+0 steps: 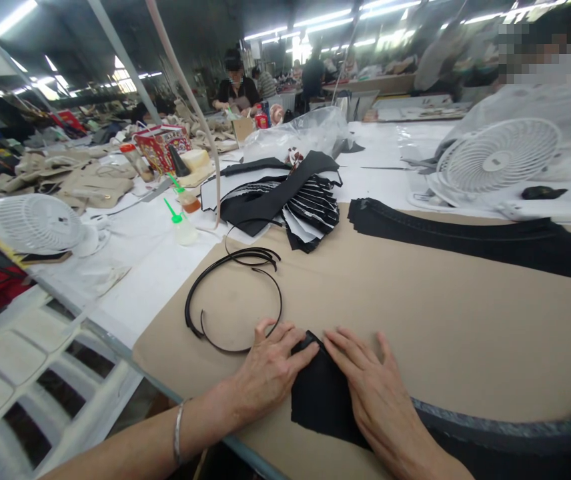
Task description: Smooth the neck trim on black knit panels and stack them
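A curved black fabric piece (pixel 323 400) lies on the brown sheet and runs off under my right forearm to the right edge. Along its upper rim goes a greyish strip. My left hand (pixel 273 360) is closed at the piece's left end, its thumb pressing the dark folded edge and its fingers bent beside it. Flat on the same piece, fingers stretched out, rests my right hand (pixel 373 377). Thin black strips (pixel 190 293) lie in loose coils just beyond my left hand, one loop passing close to its fingers.
Farther back lie a second curved black piece (pixel 445 230) and a fanned stack of black pieces (pixel 310 207). White fans (pixel 498 160) stand left and right. Green-tipped bottles (pixel 183 230) and a red box (pixel 163 147) are at left. A pole rises mid-table; people work beyond.
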`<state>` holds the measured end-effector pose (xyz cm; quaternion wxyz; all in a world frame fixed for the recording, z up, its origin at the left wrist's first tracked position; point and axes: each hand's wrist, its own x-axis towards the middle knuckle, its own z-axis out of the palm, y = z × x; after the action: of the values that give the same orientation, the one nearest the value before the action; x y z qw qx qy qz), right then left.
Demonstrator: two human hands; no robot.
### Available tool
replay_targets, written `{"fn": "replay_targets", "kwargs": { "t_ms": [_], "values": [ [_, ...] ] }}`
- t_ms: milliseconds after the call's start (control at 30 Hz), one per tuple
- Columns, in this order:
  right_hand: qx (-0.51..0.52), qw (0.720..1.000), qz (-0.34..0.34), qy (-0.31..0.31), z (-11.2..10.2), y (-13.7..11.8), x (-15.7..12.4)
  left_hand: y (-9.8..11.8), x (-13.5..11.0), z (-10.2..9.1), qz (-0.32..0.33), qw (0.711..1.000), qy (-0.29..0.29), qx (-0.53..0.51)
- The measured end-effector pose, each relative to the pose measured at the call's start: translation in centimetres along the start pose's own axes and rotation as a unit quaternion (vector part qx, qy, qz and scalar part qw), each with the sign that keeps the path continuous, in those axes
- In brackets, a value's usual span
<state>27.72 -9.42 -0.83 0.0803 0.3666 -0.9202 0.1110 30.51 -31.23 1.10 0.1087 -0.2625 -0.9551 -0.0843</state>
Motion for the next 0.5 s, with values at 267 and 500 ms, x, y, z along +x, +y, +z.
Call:
{"fn": "replay_targets", "kwargs": {
  "t_ms": [267, 500],
  "values": [
    [-0.021, 0.999, -0.029, 0.016, -0.73, -0.93, 0.16, -0.06, 0.10, -0.07, -0.020, 0.999, 0.005, -0.039],
    [0.050, 0.994, 0.048, -0.083, -0.71, 0.04, 0.32, -0.11, 0.17, -0.18, -0.027, 0.997, -0.015, -0.067]
  ]
}}
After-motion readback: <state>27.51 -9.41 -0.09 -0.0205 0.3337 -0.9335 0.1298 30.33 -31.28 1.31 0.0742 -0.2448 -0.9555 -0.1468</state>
